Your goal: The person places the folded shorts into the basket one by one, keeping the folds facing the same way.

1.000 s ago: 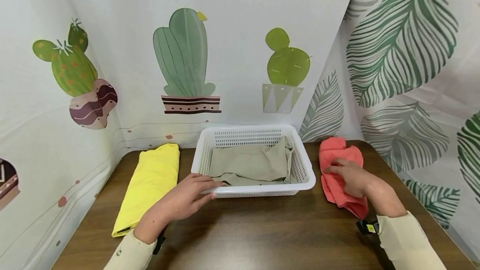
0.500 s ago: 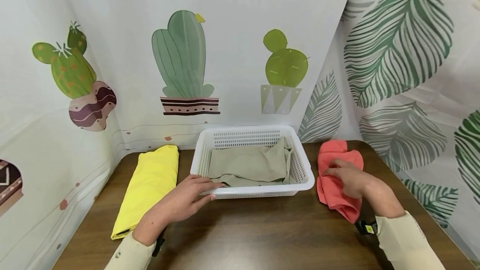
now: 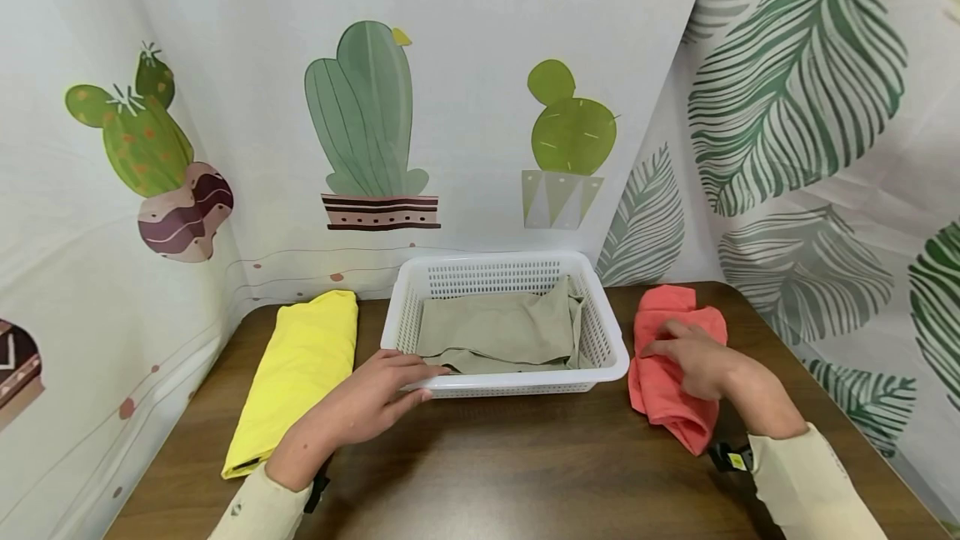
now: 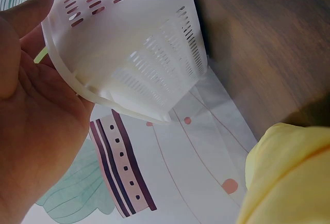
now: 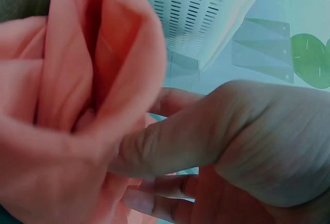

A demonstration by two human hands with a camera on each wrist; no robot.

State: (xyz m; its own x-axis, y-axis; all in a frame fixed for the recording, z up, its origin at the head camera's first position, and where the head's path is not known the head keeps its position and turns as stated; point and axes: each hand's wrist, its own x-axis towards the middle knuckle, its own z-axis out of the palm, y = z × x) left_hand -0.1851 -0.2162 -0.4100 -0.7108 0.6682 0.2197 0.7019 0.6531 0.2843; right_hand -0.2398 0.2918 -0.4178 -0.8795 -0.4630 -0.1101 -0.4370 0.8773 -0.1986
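Left of centre in the head view, my left hand [image 3: 363,402] holds the near-left rim of a white slotted plastic basket [image 3: 510,377]. Its fingers reach over the rim and the thumb stays outside, as the left wrist view also shows. A folded grey-green cloth [image 3: 495,327] lies in the basket. To the right, my right hand [image 3: 708,369] grips a folded red cloth [image 3: 660,402]. In the right wrist view the thumb [image 5: 170,149] presses on the cloth, which stands up in loose folds, and the other fingers are partly hidden behind it.
A folded yellow cloth [image 3: 300,373] lies on the brown wooden table [image 3: 510,473], left of the basket. Behind the table hangs a white curtain [image 3: 472,107] printed with cacti and leaves, close to the basket's far side.
The red cloth has shifted slightly left and towards me, its near end most of all, with my right hand on it. My left hand and the basket look unmoved.
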